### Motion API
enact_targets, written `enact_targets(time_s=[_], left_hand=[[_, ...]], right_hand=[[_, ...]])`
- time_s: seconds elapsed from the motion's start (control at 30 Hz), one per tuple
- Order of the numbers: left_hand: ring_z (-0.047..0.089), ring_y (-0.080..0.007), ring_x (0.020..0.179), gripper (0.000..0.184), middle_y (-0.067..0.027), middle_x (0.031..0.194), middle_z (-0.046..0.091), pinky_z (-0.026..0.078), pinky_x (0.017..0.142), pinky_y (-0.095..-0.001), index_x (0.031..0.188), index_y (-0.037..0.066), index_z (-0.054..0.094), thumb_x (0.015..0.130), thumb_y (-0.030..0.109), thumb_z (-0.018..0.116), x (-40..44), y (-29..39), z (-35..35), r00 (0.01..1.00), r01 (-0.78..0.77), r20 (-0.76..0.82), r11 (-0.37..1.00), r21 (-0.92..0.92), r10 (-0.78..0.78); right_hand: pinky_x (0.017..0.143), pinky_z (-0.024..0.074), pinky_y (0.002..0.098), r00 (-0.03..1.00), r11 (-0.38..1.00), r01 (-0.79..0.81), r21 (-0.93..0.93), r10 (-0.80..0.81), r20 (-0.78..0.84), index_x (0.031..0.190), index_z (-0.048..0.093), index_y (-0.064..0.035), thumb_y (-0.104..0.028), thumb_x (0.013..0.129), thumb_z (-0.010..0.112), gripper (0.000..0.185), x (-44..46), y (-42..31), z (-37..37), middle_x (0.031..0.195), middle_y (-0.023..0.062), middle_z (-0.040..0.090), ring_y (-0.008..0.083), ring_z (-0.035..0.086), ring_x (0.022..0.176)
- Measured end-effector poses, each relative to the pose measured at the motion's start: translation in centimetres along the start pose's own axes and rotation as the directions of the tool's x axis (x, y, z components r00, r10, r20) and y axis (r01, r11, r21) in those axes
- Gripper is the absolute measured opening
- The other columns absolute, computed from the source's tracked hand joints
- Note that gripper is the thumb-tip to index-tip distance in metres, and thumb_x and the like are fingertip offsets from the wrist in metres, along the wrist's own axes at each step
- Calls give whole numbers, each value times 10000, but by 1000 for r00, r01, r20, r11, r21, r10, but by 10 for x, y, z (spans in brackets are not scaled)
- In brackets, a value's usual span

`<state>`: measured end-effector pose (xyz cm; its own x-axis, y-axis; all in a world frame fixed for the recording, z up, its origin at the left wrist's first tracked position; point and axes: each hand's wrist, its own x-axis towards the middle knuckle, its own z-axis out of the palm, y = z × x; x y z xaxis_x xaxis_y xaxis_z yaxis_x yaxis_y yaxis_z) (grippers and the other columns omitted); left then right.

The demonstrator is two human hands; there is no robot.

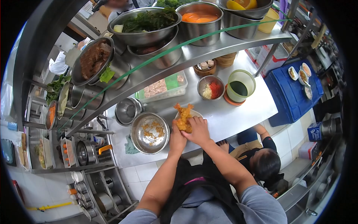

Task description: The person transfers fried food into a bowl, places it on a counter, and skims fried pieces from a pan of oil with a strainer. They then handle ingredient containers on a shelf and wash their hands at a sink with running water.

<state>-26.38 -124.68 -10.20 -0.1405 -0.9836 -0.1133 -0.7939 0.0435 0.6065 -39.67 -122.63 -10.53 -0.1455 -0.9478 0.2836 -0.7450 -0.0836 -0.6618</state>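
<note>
Left hand [178, 137] and right hand [198, 130] grasping fried food [183, 115] at steel table [238, 117]; tiled floor [291, 137].

- White dish [195, 113], partly hidden by fried food [184, 115] and right hand [198, 130]
- Fruit bowl [253, 15], cut off at top edge
- Small dishes [296, 77], contents too small to tell

The fried food [183, 115] is golden orange, the plate [196, 112] white. Matching golden crumbs [153, 130] speckle a silver bowl [138, 139]. The table [257, 108] is silver too; the cloth [130, 145] is pale green. Pink meat [154, 89] sits against bright green. A yellow-green cup [252, 86] holds near-black liquid [238, 89]. Yolks [200, 17] glow orange; leaves [149, 21] are dark green. The cooler [287, 108] is deep blue, the apron [220, 190] black with a magenta stripe [195, 180], the sleeves [261, 201] grey-blue.
</note>
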Motion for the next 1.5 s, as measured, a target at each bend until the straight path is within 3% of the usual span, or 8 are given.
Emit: enact_targets(time_s=[0.23,0.33,0.4,0.5,0.83,0.9,1.2,1.5], left_hand=[[620,-464,998,718,-306,1082,634,493,834,-519,1468,24,225,874,178,599,3,5,-3,1000,11,-3,999,-44,-11],[622,-460,976,532,-295,1070,638,493,824,-516,1348,2,424,889,216,585,2,3,-2,999,6,-36,999,-41,-7],[620,-451,957,346,-276,1005,651,489,813,-512,1124,-16,573,891,240,581,7,0,-1,999,-40,24,998,47,39],[613,-443,951,272,-258,957,650,484,810,-509,959,-25,599,876,233,596,9,0,1,1000,-5,0,997,76,5],[556,-459,1057,458,-279,1202,512,472,887,-501,1253,-39,502,841,119,623,12,0,3,999,8,-53,994,106,-2],[550,-468,1060,501,-269,1217,485,469,901,-512,1303,-35,471,833,68,610,11,5,-3,996,-81,-37,995,63,83],[571,-459,1020,381,-242,1116,498,500,849,-499,1175,-43,510,808,-6,608,15,7,-6,997,-77,-19,989,125,80],[568,-456,1052,460,-245,1163,496,496,874,-492,1242,-33,489,797,-38,603,15,-2,-1,996,-84,24,985,148,81]], right_hand=[[789,345,416,998,999,-34,0,34,-60,932,629,-57,-384,660,740,441,4,0,13,846,82,619,289,540,869],[790,347,422,990,990,-137,14,138,-20,908,637,-47,-402,648,723,449,4,-4,11,858,104,644,295,547,876],[802,350,429,978,980,-201,11,200,52,907,642,-41,-411,640,710,461,5,-4,10,909,125,662,302,548,908],[794,359,432,980,983,-185,16,185,-74,900,639,-42,-414,644,707,456,5,2,14,926,125,642,305,543,910],[789,379,431,993,991,-119,-63,117,-27,972,642,-51,-422,666,749,492,9,7,2,991,127,599,309,539,936],[791,379,432,993,990,-122,-64,122,-8,990,640,-56,-420,668,758,500,8,8,4,1000,126,602,308,543,951],[836,366,418,998,999,-48,-13,48,33,1089,628,-83,-375,658,802,549,11,7,2,1010,97,605,297,547,997],[860,363,431,993,1000,-15,-7,16,114,1107,619,-83,-276,680,779,496,1,12,-16,1024,85,596,289,526,1010]])
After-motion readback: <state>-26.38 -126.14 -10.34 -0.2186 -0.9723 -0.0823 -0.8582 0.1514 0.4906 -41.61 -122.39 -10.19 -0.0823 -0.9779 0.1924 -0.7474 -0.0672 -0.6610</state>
